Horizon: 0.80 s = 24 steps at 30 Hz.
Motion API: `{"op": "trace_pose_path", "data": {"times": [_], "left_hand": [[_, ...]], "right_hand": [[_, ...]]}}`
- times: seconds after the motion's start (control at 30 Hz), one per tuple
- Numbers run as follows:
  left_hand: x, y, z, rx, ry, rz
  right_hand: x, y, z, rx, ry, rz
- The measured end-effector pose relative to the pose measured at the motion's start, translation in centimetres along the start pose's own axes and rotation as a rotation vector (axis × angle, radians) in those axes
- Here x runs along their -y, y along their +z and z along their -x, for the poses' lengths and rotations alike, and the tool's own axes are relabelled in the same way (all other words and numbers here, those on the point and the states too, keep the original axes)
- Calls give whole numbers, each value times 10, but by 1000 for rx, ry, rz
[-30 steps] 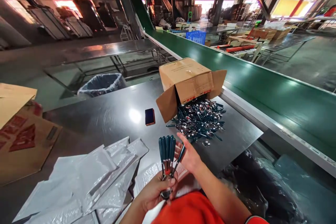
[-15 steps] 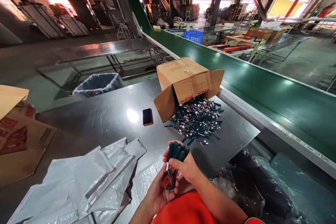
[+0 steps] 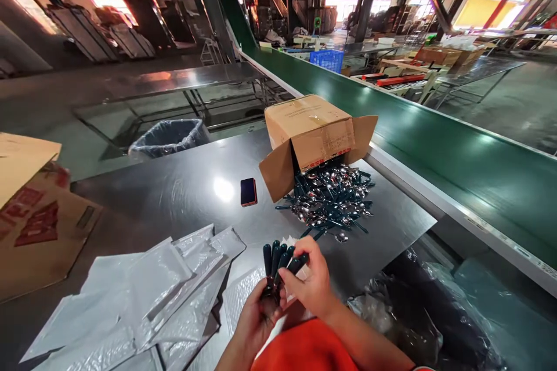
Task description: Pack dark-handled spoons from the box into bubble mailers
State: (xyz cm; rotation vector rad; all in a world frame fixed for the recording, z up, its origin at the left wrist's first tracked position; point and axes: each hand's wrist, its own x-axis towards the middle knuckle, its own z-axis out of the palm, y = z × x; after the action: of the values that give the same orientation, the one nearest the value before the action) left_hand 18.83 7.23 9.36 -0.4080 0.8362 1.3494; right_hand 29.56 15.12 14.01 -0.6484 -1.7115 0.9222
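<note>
A bunch of spoons (image 3: 275,261) with dark green handles is held upright in front of my body, handles up. My left hand (image 3: 257,316) is closed around the lower metal ends, which it mostly hides. My right hand (image 3: 312,278) pinches one or more of the handles at the right side of the bunch, thumb and fingers together. Beyond my hands a heap of loose spoons (image 3: 333,200) spills onto the metal table (image 3: 195,197) from a tipped cardboard box (image 3: 311,122) with its flaps open.
White padded mailers (image 3: 143,295) lie stacked at the left front. A phone-like device (image 3: 248,192) rests mid-table. A green conveyor belt (image 3: 435,133) runs behind and right. Another carton (image 3: 43,226) stands at left, a lined bin (image 3: 169,138) behind the table, plastic bags (image 3: 400,307) at lower right.
The handles have fanned apart. My right hand has shifted from wrapping the bunch to pinching handles at its right side, while my left hand has stayed around the lower ends.
</note>
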Motion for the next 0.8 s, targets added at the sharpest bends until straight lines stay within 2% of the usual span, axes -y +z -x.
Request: {"op": "trace_pose_path", "data": {"times": [0.07, 0.13, 0.37, 0.5, 0.6, 0.8], "left_hand": [[0, 3, 1, -81, 0, 5], [0, 7, 3, -106, 20, 8], [0, 11, 13, -96, 50, 6], [0, 7, 11, -177, 89, 4], [1, 7, 10, -179, 111, 13], [3, 14, 17, -190, 211, -53]], "right_hand": [[6, -1, -2, 20, -115, 19], [12, -3, -5, 40, -163, 24], [20, -10, -9, 66, -34, 103], [25, -13, -12, 195, -21, 185], [29, -14, -15, 256, -58, 279], [25, -10, -16, 179, 57, 470]]}}
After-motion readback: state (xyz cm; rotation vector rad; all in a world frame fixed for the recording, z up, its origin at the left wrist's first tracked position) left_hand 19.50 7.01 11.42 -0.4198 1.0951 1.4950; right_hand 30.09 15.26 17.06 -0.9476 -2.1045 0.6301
